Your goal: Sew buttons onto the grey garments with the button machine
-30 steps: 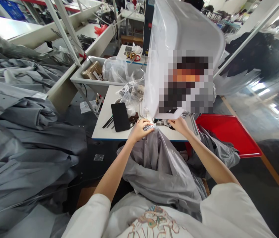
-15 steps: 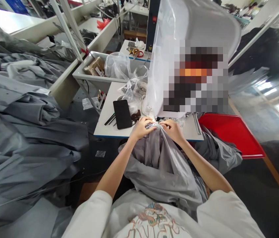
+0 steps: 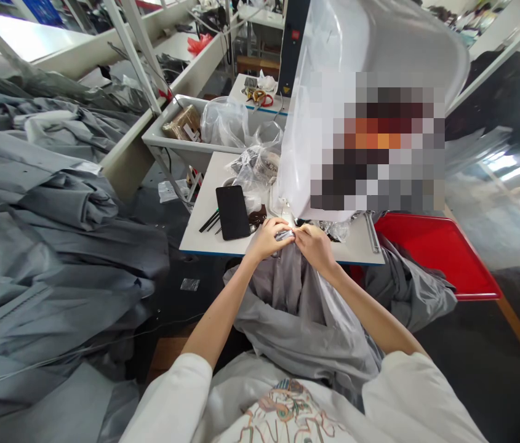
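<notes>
Grey fabric hangs from the front of the white table and spreads over my lap. Its gathered upper edge is pinched in my left hand, with the fingers bent over it. Close beside, almost touching, my right hand is closed on the same edge of the fabric. Both hands are at the table's front edge, just below the base of a large white machine cover. Whatever small part may be between the fingertips is hidden.
On the white table lie a black phone, dark pens and clear plastic bags. A red tray stands at the right. Grey fabric heaps fill the left. A grey trough stands behind.
My right hand has moved left, up against my left hand, and its fingers have closed in on the fabric's edge. The whole view has shifted slightly.
</notes>
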Demonstrator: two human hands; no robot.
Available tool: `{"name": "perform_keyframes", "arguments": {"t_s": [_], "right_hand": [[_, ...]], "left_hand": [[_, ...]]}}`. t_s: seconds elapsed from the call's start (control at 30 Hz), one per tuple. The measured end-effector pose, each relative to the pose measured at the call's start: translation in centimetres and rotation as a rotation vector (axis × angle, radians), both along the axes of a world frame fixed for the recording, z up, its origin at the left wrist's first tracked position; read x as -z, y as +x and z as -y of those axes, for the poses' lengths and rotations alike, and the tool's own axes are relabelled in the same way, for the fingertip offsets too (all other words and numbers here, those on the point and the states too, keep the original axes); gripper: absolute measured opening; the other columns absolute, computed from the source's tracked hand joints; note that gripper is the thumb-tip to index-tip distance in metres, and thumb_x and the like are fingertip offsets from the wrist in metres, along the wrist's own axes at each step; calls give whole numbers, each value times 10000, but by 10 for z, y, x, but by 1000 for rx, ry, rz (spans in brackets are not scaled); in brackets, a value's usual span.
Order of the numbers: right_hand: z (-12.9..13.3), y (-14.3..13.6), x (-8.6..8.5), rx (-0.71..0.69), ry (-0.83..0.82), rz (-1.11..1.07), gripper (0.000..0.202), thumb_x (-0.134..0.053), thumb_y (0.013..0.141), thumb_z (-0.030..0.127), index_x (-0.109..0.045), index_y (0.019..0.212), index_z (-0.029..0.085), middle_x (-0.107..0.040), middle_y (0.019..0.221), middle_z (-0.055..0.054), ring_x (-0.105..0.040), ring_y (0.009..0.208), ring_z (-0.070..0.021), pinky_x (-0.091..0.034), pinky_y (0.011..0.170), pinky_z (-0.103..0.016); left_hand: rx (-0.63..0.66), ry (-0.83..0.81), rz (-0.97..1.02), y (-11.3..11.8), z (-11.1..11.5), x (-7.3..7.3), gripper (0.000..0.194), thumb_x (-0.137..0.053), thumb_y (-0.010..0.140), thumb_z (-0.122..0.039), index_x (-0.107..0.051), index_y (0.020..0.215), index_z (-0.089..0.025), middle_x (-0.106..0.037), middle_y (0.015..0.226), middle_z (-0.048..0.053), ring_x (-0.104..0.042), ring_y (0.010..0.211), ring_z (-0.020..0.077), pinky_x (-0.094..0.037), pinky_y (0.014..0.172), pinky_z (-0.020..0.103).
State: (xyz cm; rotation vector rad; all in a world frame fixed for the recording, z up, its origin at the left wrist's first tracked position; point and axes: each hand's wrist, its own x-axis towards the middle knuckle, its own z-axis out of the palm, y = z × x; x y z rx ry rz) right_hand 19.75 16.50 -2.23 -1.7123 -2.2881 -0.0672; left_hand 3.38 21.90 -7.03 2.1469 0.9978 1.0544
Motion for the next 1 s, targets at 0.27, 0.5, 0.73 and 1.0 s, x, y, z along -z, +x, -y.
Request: {"name": "perform_keyframes", "arguments": {"t_s": [0.27,0.5,0.73,1.0], "right_hand": [[7,2,1,-44,48,144,346,-371,956,162,-586,1227,171,-618,1067,-89,-528,933,-204,-356,807,-300],[10,7,6,-152,207,91,313,-420,920,129,-623,1155,174,-639,1009,-78,-555,886,-205,-406,778,-320],[4,8,11,-78,210,-378,242,-411,949,255,-612,1068,196,-640,1017,-71,-591,932,-197,-460,845,-330],[-13,3,15,-48,60,-679,245,-541,879,387,-631,797,174,-624,849,-50,-568,753,-157,-446,685,-283]], "left_hand": [[0,26,12,0,0,1,203,-702,788,-296,-666,975,-223,-618,1089,40,-534,1075,197,-408,982,354],[7,40,39,1,0,3,182,-693,788,-255,-664,959,-199,-620,1084,47,-535,1058,198,-422,959,339],[4,13,41,0,0,2,228,-712,777,-335,-678,978,-232,-613,1092,35,-523,1066,199,-417,967,341],[13,37,43,0,-1,3,219,-704,786,-293,-676,989,-218,-615,1081,38,-528,1050,194,-417,949,332]]}}
